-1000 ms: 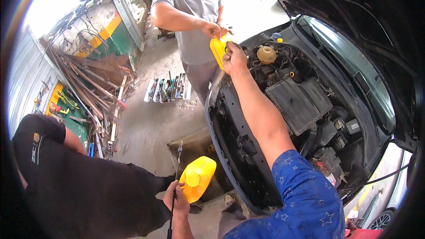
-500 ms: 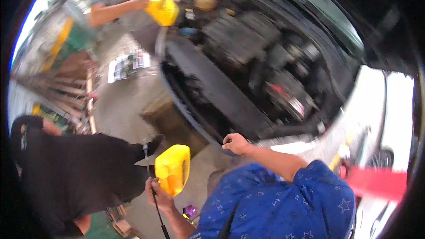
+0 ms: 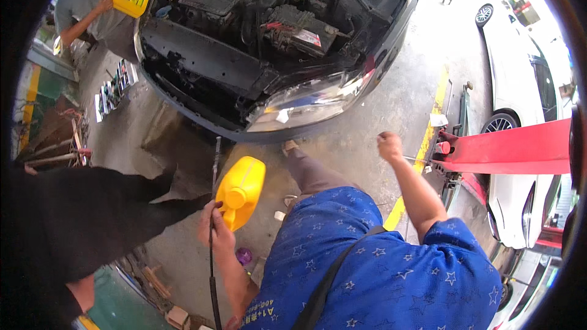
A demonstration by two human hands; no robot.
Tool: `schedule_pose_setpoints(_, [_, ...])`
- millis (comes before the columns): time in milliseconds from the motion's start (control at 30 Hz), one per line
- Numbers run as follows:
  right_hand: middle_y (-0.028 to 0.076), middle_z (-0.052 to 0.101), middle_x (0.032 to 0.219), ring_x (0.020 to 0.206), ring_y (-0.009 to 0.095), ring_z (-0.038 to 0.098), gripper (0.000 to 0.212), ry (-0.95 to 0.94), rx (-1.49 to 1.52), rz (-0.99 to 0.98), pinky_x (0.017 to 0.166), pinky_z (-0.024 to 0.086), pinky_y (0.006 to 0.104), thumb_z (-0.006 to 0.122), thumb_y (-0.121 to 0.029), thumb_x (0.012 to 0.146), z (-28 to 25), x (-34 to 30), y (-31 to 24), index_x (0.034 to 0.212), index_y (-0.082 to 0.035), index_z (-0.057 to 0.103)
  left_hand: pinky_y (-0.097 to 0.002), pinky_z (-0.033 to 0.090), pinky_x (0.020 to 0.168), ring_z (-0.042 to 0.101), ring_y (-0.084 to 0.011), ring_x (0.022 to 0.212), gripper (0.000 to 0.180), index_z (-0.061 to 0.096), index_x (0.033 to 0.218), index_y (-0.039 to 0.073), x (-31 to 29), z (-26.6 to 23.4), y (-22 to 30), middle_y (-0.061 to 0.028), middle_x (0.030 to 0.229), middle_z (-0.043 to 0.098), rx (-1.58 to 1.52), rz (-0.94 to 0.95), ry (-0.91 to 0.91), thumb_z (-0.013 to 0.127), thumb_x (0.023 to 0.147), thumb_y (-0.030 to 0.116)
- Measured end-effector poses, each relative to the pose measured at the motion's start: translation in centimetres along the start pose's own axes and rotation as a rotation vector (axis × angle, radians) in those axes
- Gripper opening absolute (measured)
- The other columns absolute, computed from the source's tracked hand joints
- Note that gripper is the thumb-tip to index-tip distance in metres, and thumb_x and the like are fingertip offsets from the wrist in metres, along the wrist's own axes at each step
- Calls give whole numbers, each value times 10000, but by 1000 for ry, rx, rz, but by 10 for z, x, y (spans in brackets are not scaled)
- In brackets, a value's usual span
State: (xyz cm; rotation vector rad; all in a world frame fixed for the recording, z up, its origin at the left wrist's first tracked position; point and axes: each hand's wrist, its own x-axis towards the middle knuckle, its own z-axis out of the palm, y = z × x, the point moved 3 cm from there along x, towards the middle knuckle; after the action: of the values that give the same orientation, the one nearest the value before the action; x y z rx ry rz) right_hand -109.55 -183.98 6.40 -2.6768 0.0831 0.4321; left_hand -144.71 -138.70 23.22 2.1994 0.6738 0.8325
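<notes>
My left hand (image 3: pixel 219 239) is closed round the handle of a yellow plastic jug (image 3: pixel 243 190), whose yellow cap points toward me. A thin black rod (image 3: pixel 213 269) with a bare metal tip runs upright through the same hand, alongside the jug. Out to the right, my right hand (image 3: pixel 390 146) is raised over the floor with its fingers curled in; nothing shows in it. Ahead of me is a dark car (image 3: pixel 226 79) with its engine bay exposed; neither hand touches it.
Across the engine bay a person (image 3: pixel 92 6) tips another yellow jug (image 3: pixel 131 0). Close at my left stands a person in black (image 3: pixel 92 220). On the right are a red lift arm (image 3: pixel 513 150) and a white car (image 3: pixel 507 67). Several bottles (image 3: pixel 116 88) stand by the bumper.
My view has turned right, away from the engine bay. My right hand has swung from the car's front edge out to the right. The jug and rod stay in my left hand.
</notes>
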Motion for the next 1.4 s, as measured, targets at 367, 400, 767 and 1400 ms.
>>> schedule_pose_setpoints(367, [111,715,1014,959,201,673,370,-686,673,-716,891,528,344,667,-298,987,-31,-103,-213,1191,11,678,-372,572,828,740,-302,944,219,738,1092,46,-38,51,117,-149,1024,761,-184,73,-343,672,993,230])
schedule_pose_setpoints(400, [113,712,1049,992,213,670,396,-806,667,-758,919,524,349,668,-296,989,-38,-104,-220,1237,12,661,-371,572,826,740,-303,947,213,740,1091,48,-37,59,129,-148,1027,762,-178,68,-336,678,988,225])
schedule_pose_setpoints(767, [39,676,850,617,89,529,286,-1186,926,-233,541,421,245,632,-232,1022,-62,-24,-183,1209,-17,661,-377,577,820,748,-308,905,174,734,1076,33,-74,133,203,-160,999,763,-145,-69,-204,684,926,104])
schedule_pose_setpoints(1400, [25,516,581,477,124,444,374,-746,521,-855,467,370,285,586,-248,1036,-11,-87,-224,718,-53,589,-320,559,821,706,-199,889,177,726,1051,-69,-179,11,136,-123,936,754,-538,-433,273,608,980,41])
